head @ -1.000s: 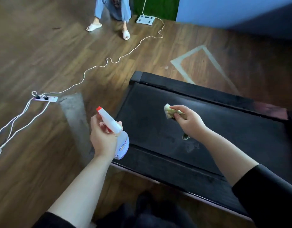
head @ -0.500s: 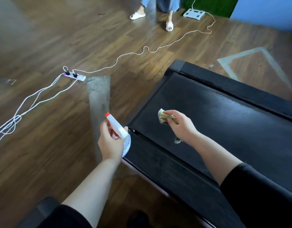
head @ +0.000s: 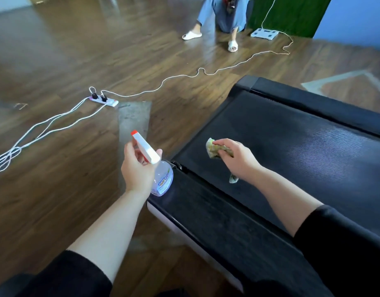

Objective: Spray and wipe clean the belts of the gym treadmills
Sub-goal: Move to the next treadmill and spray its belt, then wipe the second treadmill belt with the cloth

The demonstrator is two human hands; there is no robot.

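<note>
A black treadmill belt (head: 291,151) runs from the centre to the right edge, framed by black side rails (head: 216,221). My left hand (head: 137,168) grips a clear spray bottle (head: 161,179) with a white head and red nozzle tip, held over the floor just left of the treadmill's near corner. My right hand (head: 236,157) is shut on a crumpled yellow-green cloth (head: 214,147), hovering over the near end of the belt; a bit of cloth hangs below the wrist.
A white power strip (head: 103,100) with white cables lies on the wood floor at left. A grey floor patch (head: 133,118) sits beside the treadmill. A person's legs in white slippers (head: 212,37) and a white scale (head: 264,34) are at the back.
The view has swung left and down, so the treadmill sits further right. Both hands keep their hold; the cloth hand stays over the belt's near end.
</note>
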